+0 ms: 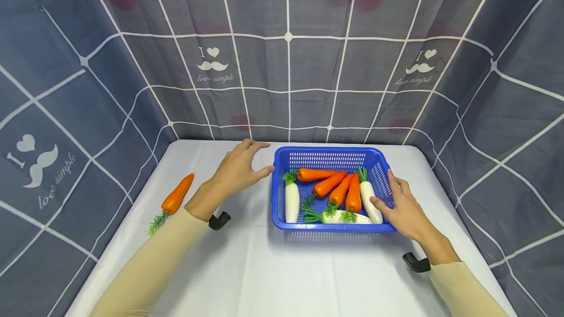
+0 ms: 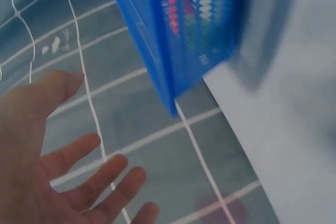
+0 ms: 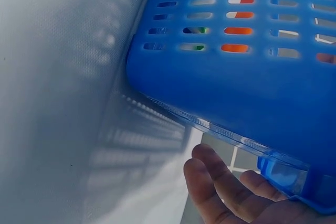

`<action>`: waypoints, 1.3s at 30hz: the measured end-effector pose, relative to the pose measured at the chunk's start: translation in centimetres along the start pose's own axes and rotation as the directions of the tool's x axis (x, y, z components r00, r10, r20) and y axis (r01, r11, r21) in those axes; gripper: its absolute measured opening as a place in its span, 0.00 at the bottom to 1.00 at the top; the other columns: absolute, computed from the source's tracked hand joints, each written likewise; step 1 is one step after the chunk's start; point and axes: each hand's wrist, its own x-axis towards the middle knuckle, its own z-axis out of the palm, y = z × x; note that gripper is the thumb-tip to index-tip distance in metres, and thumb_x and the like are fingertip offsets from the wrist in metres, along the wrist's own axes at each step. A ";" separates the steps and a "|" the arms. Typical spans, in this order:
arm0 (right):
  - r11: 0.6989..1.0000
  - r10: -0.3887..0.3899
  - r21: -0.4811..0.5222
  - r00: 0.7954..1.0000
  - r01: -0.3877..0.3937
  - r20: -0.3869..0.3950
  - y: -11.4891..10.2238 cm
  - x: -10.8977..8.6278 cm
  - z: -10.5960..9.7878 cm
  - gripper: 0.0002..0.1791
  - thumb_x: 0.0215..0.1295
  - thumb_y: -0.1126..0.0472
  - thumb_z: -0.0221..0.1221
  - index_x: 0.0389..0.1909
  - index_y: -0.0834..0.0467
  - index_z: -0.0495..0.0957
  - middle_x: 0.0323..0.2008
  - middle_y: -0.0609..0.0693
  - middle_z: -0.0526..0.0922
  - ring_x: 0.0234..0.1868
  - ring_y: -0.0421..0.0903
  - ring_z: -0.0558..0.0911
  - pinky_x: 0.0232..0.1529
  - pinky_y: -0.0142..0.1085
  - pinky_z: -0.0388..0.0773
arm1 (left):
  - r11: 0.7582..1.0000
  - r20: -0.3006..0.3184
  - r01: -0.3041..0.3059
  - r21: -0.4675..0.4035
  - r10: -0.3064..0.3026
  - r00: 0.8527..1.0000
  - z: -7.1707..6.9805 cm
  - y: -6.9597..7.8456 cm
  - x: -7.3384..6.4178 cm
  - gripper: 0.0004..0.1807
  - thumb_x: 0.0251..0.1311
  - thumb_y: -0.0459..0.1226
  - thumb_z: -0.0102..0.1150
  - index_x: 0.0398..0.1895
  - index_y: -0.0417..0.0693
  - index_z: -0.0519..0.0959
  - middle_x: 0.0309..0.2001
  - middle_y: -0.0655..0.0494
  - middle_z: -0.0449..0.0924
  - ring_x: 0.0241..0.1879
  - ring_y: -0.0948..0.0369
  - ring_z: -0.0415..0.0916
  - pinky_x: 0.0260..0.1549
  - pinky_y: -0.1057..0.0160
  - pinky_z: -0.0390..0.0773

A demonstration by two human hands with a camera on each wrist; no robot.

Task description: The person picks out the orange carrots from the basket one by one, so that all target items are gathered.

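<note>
A blue plastic basket [image 1: 333,227] stands at the back of the white table. In it lie several orange carrots [image 1: 354,193] and three white radishes [image 1: 292,203] with green tops. My right hand [image 1: 406,212] grips the basket's right side, thumb over the rim and fingers along the outside. Off the basket's left side, my left hand [image 1: 238,168] has its fingers spread and holds nothing. Its thumb tip overlaps the left rim in the head view, while the left wrist view shows a gap between the fingers and the basket.
A loose carrot [image 1: 177,194] with a green top lies on the table [image 1: 282,273], left of my left forearm. Grey checked curtains [image 1: 317,62] hang at the back and both sides. Black wrist straps [image 1: 219,220] sit by both cuffs.
</note>
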 end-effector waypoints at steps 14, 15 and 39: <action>1.000 0.002 0.016 1.000 -0.002 -0.008 0.1 -0.1 0.1 0.62 0.88 0.33 0.59 0.97 0.61 0.33 0.88 0.80 0.53 0.82 0.85 0.68 0.80 0.83 0.65 | 0.982 0.277 -0.174 -0.068 0.186 0.943 3.5 5.2 6.0 0.41 0.77 0.57 0.75 0.88 0.57 0.75 0.80 0.43 0.78 0.75 0.42 0.82 0.76 0.36 0.84; 1.000 0.002 0.016 1.000 -0.002 -0.009 0.1 -0.1 0.1 0.61 0.88 0.33 0.59 0.97 0.61 0.33 0.88 0.80 0.53 0.82 0.85 0.68 0.81 0.83 0.65 | 0.981 0.296 -0.178 -0.081 0.194 0.935 3.8 5.4 6.3 0.41 0.77 0.56 0.75 0.88 0.57 0.75 0.81 0.44 0.77 0.76 0.42 0.81 0.78 0.36 0.83; 0.999 -0.014 0.037 0.999 0.016 -0.036 0.5 0.2 0.3 0.60 0.88 0.36 0.60 0.97 0.62 0.36 0.87 0.78 0.56 0.83 0.83 0.68 0.84 0.81 0.63 | 0.973 0.696 -0.101 -0.208 0.220 0.684 8.9 6.3 11.4 0.46 0.74 0.45 0.80 0.92 0.59 0.71 0.93 0.45 0.64 0.93 0.43 0.59 0.94 0.36 0.58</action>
